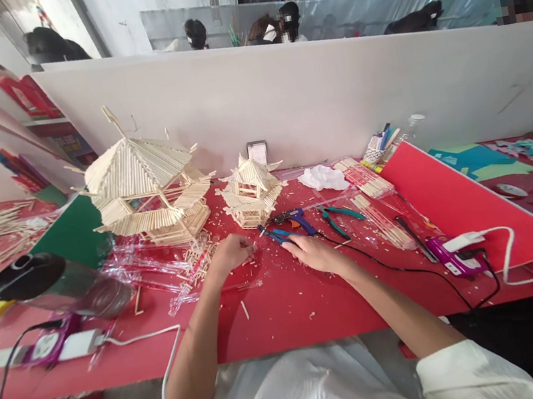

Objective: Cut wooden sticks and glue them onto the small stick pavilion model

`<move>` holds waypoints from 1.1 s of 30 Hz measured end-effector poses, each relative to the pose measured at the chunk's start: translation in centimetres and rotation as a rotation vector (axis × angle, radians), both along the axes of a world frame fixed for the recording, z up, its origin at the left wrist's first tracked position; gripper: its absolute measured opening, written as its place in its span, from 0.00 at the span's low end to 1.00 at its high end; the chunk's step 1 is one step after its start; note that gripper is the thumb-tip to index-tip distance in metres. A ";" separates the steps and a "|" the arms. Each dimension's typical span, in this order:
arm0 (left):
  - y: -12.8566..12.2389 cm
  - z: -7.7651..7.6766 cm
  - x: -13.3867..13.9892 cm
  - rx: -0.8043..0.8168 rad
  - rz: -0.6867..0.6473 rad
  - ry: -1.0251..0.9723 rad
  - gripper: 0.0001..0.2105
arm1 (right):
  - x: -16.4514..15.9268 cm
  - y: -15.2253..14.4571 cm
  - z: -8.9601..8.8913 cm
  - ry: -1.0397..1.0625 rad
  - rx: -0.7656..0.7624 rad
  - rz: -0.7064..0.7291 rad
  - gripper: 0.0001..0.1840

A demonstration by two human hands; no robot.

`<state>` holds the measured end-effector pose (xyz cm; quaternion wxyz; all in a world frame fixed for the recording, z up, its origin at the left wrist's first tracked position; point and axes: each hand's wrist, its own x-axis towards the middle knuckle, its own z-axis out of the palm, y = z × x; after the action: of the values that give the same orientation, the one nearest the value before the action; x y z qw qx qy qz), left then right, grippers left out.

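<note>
My right hand (311, 253) is closed around blue-handled pliers (276, 234), their jaws pointing up and left. My left hand (235, 251) is pinched closed a short way to the left; whatever small thing lies between its fingertips is too small to name. Just beyond both hands stands a small pavilion model (250, 195) built of thin wooden sticks. A larger stick pavilion (143, 185) rises behind my left hand. Close to the right hand lie a blue glue gun (303, 220) and green-handled pliers (343, 219). Loose stick pieces (200, 260) are heaped beside my left forearm.
A spray bottle (67, 285) lies at left by a power adapter (53, 341). Packs of sticks (369, 180), crumpled tissue (322, 178) and a purple power strip (455, 256) are at right. Red (470, 207) and green boards flank the table. Cables cross it. Another person's arm shows at far right.
</note>
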<state>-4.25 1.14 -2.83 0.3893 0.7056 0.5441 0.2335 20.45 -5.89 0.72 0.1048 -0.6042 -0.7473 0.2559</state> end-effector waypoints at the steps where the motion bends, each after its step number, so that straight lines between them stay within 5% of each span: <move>1: -0.1 0.0 0.1 -0.002 -0.018 0.023 0.12 | 0.4 -0.1 0.0 -0.003 -0.007 -0.009 0.20; 7: -0.9 0.8 0.6 0.070 -0.062 0.119 0.15 | 2.1 -0.7 -0.5 -0.027 0.065 -0.031 0.19; 10: -1.2 2.0 0.5 0.132 -0.092 0.104 0.08 | 2.3 -0.9 -0.6 -0.077 0.112 0.004 0.21; 14: -1.6 3.4 0.6 0.266 -0.317 -0.064 0.20 | 2.1 -0.9 -0.5 -0.158 0.149 0.043 0.23; 18: -1.9 3.7 1.0 0.352 -0.470 -0.063 0.15 | 1.5 -1.0 -0.2 -0.177 0.168 0.039 0.24; 33: -2.0 3.2 1.1 0.535 -0.436 0.021 0.14 | 0.9 0.3 0.5 -0.371 0.214 0.086 0.30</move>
<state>-3.18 -0.90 0.36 0.2255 0.8846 0.3042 0.2721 21.36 -5.60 1.24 0.0180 -0.5941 -0.8017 0.0639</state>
